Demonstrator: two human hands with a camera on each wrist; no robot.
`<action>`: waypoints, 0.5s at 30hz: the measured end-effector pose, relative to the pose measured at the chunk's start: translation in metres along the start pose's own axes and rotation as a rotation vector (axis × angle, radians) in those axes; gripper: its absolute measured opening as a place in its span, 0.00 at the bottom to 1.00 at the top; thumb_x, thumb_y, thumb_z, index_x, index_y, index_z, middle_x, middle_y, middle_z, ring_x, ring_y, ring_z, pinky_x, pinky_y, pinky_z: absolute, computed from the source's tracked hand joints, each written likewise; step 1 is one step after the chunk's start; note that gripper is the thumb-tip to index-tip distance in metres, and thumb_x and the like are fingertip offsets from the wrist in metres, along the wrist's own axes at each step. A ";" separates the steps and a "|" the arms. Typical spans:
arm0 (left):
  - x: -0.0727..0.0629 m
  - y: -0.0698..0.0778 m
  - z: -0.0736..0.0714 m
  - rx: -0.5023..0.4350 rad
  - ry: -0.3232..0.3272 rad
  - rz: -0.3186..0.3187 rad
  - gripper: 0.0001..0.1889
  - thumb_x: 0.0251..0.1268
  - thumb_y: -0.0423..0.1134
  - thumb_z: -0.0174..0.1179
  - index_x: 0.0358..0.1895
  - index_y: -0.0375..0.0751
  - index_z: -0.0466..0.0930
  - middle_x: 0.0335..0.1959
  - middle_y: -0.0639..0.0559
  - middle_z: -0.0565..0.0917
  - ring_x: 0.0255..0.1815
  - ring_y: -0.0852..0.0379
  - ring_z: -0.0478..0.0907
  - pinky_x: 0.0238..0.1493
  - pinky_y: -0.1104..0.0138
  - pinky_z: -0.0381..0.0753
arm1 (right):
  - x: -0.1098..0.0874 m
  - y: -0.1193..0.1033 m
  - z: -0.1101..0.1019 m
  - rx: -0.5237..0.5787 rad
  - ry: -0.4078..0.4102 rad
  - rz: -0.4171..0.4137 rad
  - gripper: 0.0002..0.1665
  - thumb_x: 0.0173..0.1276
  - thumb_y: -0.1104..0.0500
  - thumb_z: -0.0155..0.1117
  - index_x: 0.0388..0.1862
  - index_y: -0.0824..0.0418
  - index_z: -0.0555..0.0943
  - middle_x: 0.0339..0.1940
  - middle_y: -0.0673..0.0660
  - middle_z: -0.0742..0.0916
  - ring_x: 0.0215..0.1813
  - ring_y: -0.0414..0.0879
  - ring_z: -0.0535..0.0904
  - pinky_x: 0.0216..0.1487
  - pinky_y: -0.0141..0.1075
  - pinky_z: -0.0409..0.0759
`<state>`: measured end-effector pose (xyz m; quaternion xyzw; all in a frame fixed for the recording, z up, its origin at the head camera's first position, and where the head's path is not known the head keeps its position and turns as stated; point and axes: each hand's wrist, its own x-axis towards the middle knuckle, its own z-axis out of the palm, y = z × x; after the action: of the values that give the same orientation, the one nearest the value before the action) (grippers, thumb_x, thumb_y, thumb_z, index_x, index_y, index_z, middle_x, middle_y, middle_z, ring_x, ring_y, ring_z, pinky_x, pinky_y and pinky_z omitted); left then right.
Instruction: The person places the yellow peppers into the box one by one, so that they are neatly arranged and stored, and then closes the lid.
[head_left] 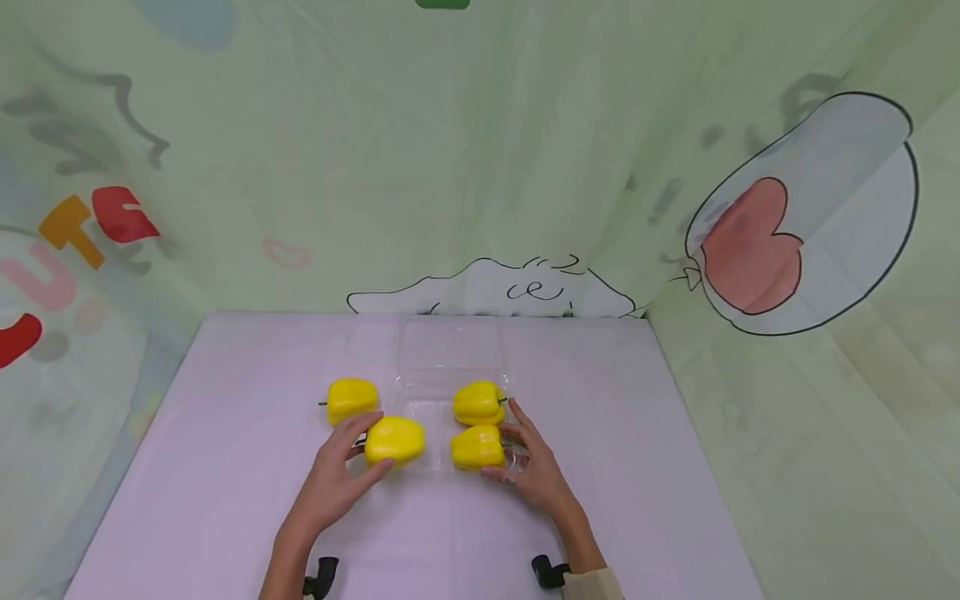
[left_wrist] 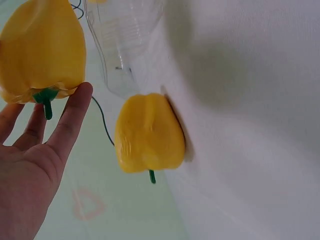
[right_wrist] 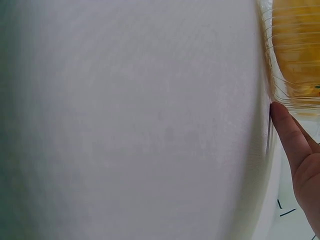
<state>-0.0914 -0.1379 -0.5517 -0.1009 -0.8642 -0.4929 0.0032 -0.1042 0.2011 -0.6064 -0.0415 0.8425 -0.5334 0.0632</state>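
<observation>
A yellow bell pepper (head_left: 395, 440) is in my left hand (head_left: 337, 477), its green stem toward the palm in the left wrist view. In the head view this pepper overlaps the near left part of a clear plastic container (head_left: 433, 408). My right hand (head_left: 542, 477) holds the container's right side, with the thumb at its near corner. Inside that side lie two more yellow peppers, a far pepper (head_left: 477, 402) and a near pepper (head_left: 477, 447). Another yellow pepper (left_wrist: 150, 134) rests on the table left of the container.
The container's clear lid (head_left: 450, 343) lies folded back toward the wall. A pale cloth covers the table (head_left: 622, 467). Printed curtains (head_left: 450, 150) surround it at the back and sides. Black wrist mounts (head_left: 550, 572) sit below both hands.
</observation>
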 end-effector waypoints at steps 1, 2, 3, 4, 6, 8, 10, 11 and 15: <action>0.001 0.001 0.002 -0.003 -0.001 0.009 0.35 0.64 0.43 0.76 0.75 0.52 0.74 0.73 0.48 0.77 0.69 0.44 0.79 0.61 0.50 0.89 | 0.000 0.000 0.000 0.001 -0.002 0.001 0.43 0.56 0.50 0.86 0.70 0.49 0.78 0.91 0.43 0.57 0.76 0.55 0.77 0.73 0.47 0.82; 0.002 0.001 0.004 -0.005 -0.004 0.012 0.35 0.64 0.43 0.76 0.75 0.51 0.74 0.73 0.49 0.77 0.69 0.44 0.79 0.61 0.50 0.89 | 0.000 -0.001 0.000 0.001 -0.003 0.002 0.43 0.56 0.50 0.86 0.70 0.49 0.78 0.90 0.43 0.57 0.76 0.54 0.77 0.73 0.47 0.82; 0.003 0.002 0.006 -0.007 -0.010 0.013 0.36 0.64 0.42 0.76 0.75 0.51 0.74 0.73 0.49 0.77 0.69 0.45 0.79 0.62 0.51 0.89 | -0.001 -0.001 0.000 0.004 -0.003 0.002 0.43 0.56 0.50 0.86 0.70 0.49 0.78 0.91 0.43 0.57 0.76 0.55 0.77 0.73 0.47 0.82; 0.003 0.003 0.007 -0.010 -0.016 0.013 0.36 0.64 0.42 0.76 0.75 0.50 0.75 0.73 0.49 0.77 0.70 0.45 0.79 0.63 0.51 0.89 | -0.001 -0.001 0.000 0.005 -0.002 0.001 0.43 0.56 0.50 0.86 0.70 0.50 0.78 0.91 0.43 0.57 0.76 0.55 0.77 0.73 0.47 0.82; 0.005 0.004 0.011 -0.013 -0.033 0.004 0.36 0.64 0.42 0.76 0.75 0.49 0.75 0.73 0.50 0.77 0.71 0.46 0.78 0.64 0.52 0.88 | -0.001 -0.001 0.000 0.010 0.000 -0.001 0.43 0.56 0.51 0.86 0.70 0.50 0.78 0.91 0.44 0.57 0.76 0.55 0.77 0.73 0.47 0.82; 0.006 0.005 0.013 -0.016 -0.049 -0.005 0.35 0.64 0.43 0.76 0.75 0.49 0.75 0.74 0.51 0.76 0.72 0.46 0.78 0.65 0.53 0.87 | -0.001 -0.002 0.000 0.011 0.000 0.000 0.43 0.56 0.51 0.86 0.70 0.50 0.78 0.91 0.43 0.57 0.76 0.55 0.77 0.73 0.48 0.82; 0.008 0.006 0.015 -0.024 -0.062 -0.013 0.35 0.64 0.43 0.76 0.75 0.50 0.75 0.74 0.51 0.76 0.73 0.46 0.77 0.66 0.53 0.87 | -0.001 -0.002 0.000 0.011 -0.003 0.000 0.43 0.56 0.51 0.86 0.71 0.50 0.78 0.91 0.43 0.57 0.77 0.54 0.76 0.74 0.48 0.81; 0.008 0.006 0.016 -0.023 -0.068 -0.016 0.35 0.64 0.43 0.76 0.75 0.51 0.74 0.75 0.51 0.75 0.74 0.46 0.77 0.67 0.53 0.86 | -0.001 -0.002 0.000 0.013 -0.004 0.001 0.43 0.56 0.51 0.86 0.71 0.50 0.78 0.91 0.43 0.57 0.77 0.54 0.76 0.74 0.49 0.81; 0.011 0.005 0.019 -0.031 -0.087 -0.012 0.36 0.64 0.44 0.76 0.75 0.51 0.74 0.75 0.50 0.75 0.75 0.46 0.76 0.68 0.53 0.85 | 0.000 -0.004 0.000 0.014 -0.003 0.000 0.43 0.56 0.52 0.86 0.71 0.51 0.78 0.91 0.43 0.57 0.77 0.54 0.76 0.74 0.49 0.81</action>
<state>-0.0993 -0.1169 -0.5559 -0.1172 -0.8563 -0.5015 -0.0389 -0.1041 0.1994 -0.6032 -0.0419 0.8387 -0.5391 0.0647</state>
